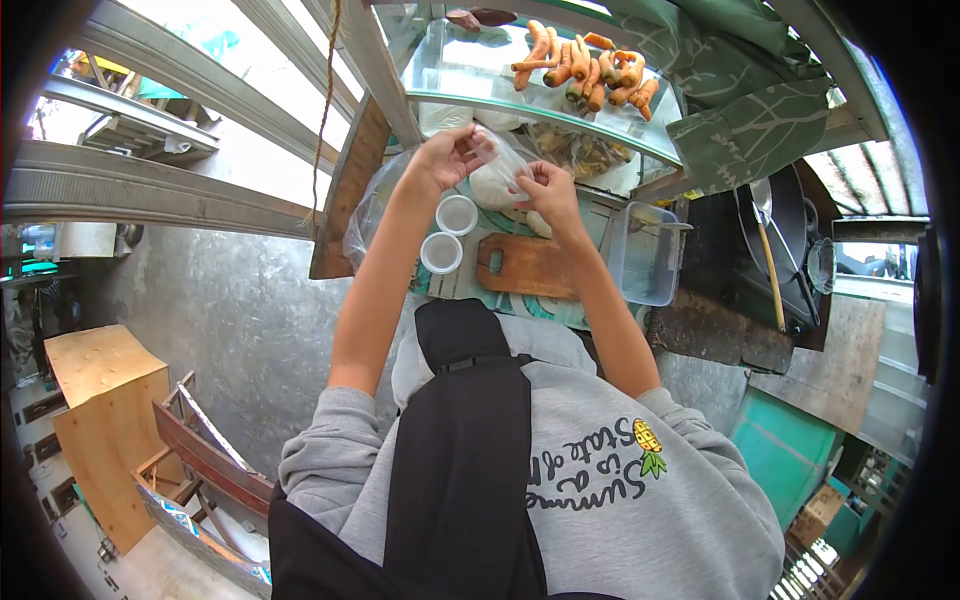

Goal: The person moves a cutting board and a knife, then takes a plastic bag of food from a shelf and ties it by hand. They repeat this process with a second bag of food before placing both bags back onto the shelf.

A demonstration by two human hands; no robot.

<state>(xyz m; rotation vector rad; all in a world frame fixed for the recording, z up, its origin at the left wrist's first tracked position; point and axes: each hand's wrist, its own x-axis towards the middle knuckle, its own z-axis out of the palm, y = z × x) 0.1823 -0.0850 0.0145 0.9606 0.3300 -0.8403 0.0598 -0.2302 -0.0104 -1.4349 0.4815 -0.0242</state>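
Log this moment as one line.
left hand, right hand: pinching clear plastic bag | near: two round plastic tubs, wooden chopping board | glass shelf: carrots
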